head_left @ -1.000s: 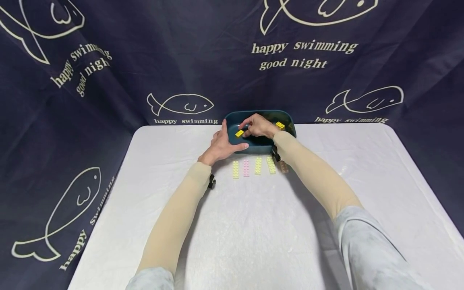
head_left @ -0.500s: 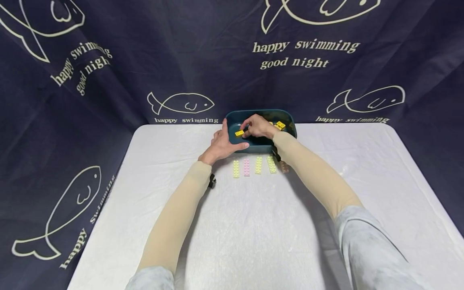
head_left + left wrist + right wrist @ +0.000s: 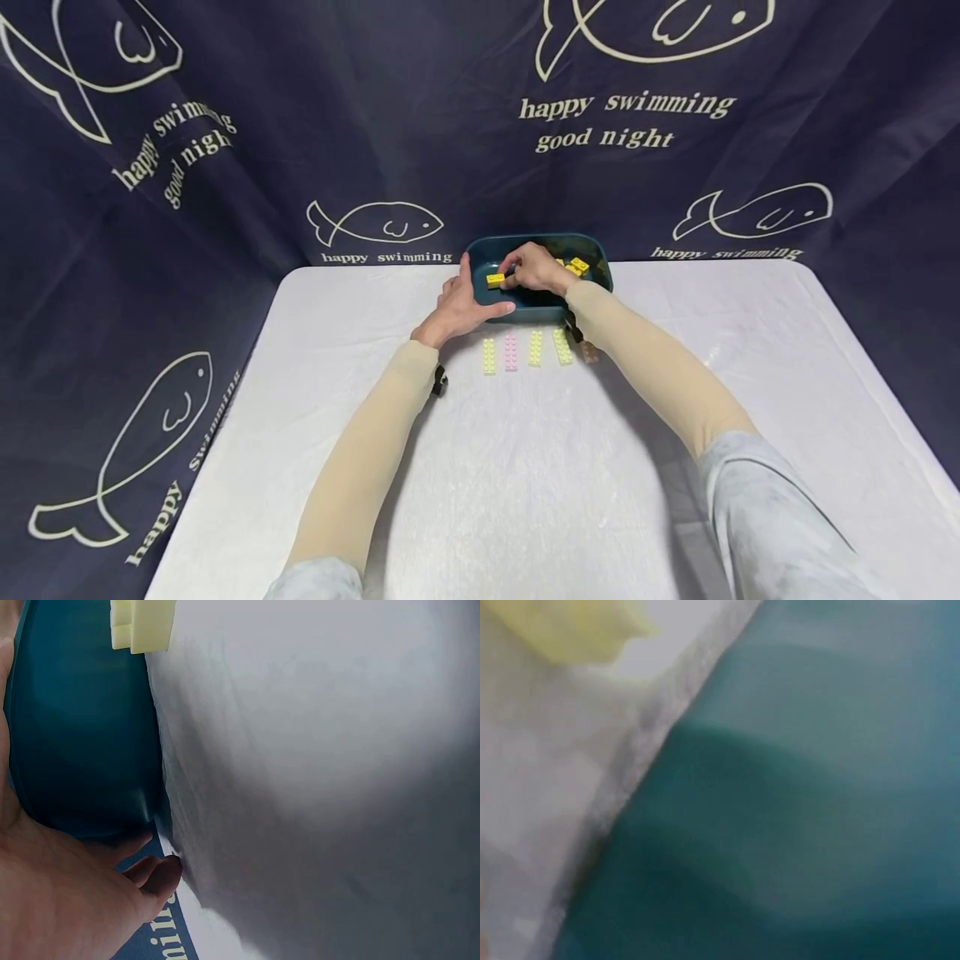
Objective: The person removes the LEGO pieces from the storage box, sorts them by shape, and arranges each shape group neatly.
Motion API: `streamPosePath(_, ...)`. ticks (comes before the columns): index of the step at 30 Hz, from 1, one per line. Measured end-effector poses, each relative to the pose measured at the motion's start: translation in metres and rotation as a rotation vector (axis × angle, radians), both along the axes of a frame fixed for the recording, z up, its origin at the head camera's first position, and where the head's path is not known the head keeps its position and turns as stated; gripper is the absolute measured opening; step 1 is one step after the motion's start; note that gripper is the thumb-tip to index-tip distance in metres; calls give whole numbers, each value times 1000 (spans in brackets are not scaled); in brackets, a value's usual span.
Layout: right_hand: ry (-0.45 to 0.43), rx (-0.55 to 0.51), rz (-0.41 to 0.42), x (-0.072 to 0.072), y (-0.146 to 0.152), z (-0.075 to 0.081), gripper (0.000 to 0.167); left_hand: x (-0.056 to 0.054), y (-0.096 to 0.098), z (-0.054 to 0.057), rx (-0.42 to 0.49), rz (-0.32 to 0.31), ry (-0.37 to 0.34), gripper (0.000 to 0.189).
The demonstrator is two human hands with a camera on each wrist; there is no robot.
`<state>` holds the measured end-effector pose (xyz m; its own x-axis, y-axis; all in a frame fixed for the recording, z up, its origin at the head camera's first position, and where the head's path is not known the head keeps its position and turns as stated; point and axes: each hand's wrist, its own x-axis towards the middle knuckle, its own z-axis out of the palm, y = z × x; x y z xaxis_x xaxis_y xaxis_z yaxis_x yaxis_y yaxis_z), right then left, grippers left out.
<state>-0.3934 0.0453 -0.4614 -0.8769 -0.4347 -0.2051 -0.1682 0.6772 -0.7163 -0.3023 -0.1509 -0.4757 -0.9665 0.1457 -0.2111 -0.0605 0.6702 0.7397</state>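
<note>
In the head view my right hand (image 3: 536,268) reaches into the dark teal bin (image 3: 532,316), its fingers bent and a small yellow toy brick (image 3: 495,281) pinched at the thumb and index fingertip. My left hand (image 3: 459,306) braces the bin's front left corner, thumb stretched along the front rim and fingers along the left side. The left wrist view has that hand (image 3: 71,889) against the bin's teal wall (image 3: 86,735). More yellow bricks (image 3: 578,266) lie at the bin's right end, partly behind the right wrist. Teal wall (image 3: 780,810) fills most of the blurred right wrist view.
In front of the bin, a row of long studded bricks lies on the white tablecloth (image 3: 525,467): pale yellow bricks (image 3: 489,356), a pink brick (image 3: 511,352) and a brown brick (image 3: 590,352) beside the right sleeve. A dark blue fish-print curtain (image 3: 480,125) hangs right behind the bin.
The yellow brick at my right fingertips has turned slightly, with its side now facing forward. More yellow bricks show by the right wrist than a second ago. My left hand stays put.
</note>
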Motion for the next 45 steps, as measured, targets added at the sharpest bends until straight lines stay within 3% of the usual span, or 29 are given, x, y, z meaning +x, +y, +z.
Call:
streamPosePath(22,46,-20,-44,33,18,21,24,1,2,-1,2,-2,-13,135)
streamPosePath(33,57,-95,-118,60,30,31,28,1,4,-1,-10,3,7,135)
streamPosePath(45,41,-118,-221,97,39,45,28,2,4,4,-17,3,-40,136)
